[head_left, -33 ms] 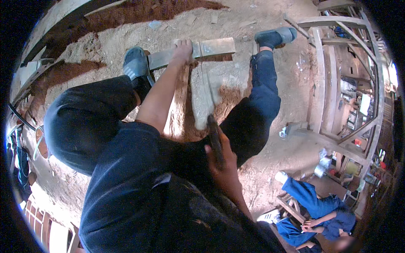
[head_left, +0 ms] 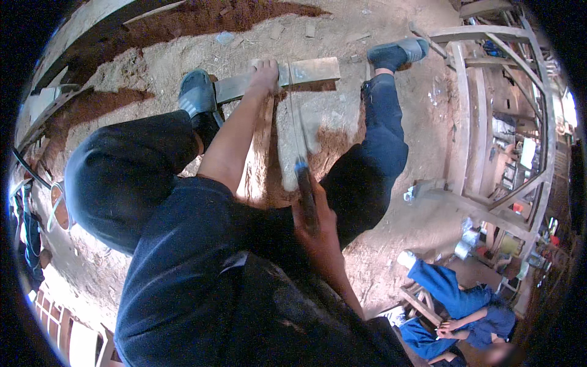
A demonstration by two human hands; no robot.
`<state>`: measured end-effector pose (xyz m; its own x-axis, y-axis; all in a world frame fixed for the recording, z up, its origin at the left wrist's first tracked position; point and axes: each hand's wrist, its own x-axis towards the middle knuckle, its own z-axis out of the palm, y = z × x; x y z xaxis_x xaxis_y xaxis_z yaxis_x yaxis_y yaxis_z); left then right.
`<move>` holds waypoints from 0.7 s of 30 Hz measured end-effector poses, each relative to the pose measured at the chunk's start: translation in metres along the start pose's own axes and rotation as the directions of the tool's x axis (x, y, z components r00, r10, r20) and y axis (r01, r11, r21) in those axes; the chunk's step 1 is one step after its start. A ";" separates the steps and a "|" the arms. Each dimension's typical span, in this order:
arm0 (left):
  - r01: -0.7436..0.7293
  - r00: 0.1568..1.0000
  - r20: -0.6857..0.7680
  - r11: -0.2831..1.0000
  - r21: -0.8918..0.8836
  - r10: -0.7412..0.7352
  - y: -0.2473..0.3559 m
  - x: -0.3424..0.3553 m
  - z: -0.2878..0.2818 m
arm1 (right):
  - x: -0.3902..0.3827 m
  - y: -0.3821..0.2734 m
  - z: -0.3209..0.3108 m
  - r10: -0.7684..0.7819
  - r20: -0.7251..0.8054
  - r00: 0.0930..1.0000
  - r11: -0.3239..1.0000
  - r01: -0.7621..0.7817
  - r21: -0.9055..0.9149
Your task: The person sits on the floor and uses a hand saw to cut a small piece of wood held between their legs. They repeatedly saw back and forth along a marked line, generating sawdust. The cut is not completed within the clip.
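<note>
While the ground [head_left: 379, 37] is bare packed dirt with red sawdust patches, the work sits low on it: a wooden frame structure [head_left: 483, 122] stands well to the right, and another person in blue [head_left: 458, 300] sits at lower right, well apart from the cut. Own legs straddle the job; left foot in a blue sandal [head_left: 197, 92] rests on the left end of the plank, right sandal [head_left: 397, 52] planted beyond its right end. Plank [head_left: 309, 70] lies crosswise on a pale block [head_left: 290, 134], roughly level. Handsaw [head_left: 299, 128] runs from the right hand up to the plank, blade meeting it just right of the left hand. Left hand [head_left: 264, 74] is clamped over the plank, fingers wrapped on the far edge, touching the wood right beside the blade line. Right hand [head_left: 315, 226] is closed tight around the saw handle, near the body. Judgement on doing the cut well: keep the forearm, handle and blade in one line so the kerf doesn't wander; long light strokes, let the teeth cut. Left hand looks close to the blade; shifting it away a bit would be safer. Foot plus hand pressure should stop chatter. Support the right-hand offcut near the end so it doesn't tear out.
</note>
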<state>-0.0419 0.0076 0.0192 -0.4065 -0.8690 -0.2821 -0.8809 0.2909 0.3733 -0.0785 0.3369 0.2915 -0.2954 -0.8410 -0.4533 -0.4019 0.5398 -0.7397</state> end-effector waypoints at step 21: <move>-0.004 0.997 0.075 0.999 0.042 0.001 0.000 0.000 -0.014 | 0.025 -0.004 -0.003 0.048 -0.031 0.998 0.999 -0.048 0.009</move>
<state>-0.0387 0.0022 0.0313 -0.4244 -0.8363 -0.3470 -0.8886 0.3111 0.3370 -0.0868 0.3142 0.2843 -0.3407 -0.8127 -0.4727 -0.3796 0.5789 -0.7217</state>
